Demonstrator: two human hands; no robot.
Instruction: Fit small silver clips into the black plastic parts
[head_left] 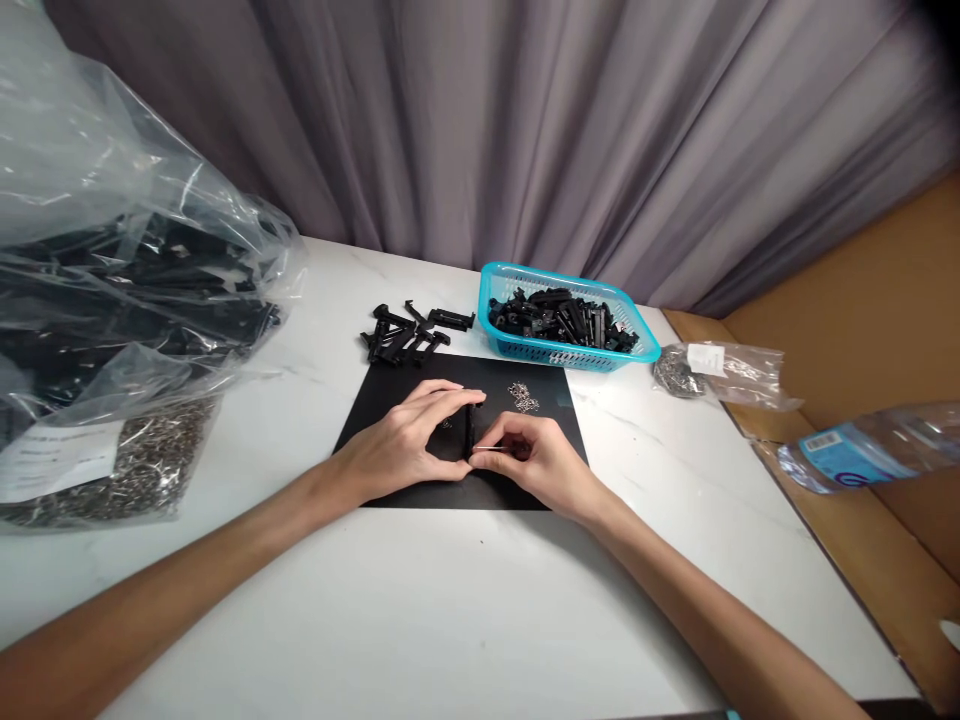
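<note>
Between thumb and fingers, my left hand grips a narrow black plastic part, held roughly upright over the black mat. My right hand is closed in a pinch against the lower end of that part. From its fingertips shows a thin, light, pin-like metal piece; its exact kind is too small to tell. Just beyond the right hand, a pile of tiny shiny metal pieces lies on the mat. A few more sit partly hidden behind the left fingers.
Several black plastic parts lie loose behind the mat. A blue basket holds many more. Large clear bags crowd the left. At right are a small bag of metal pieces, a plastic bottle and cardboard.
</note>
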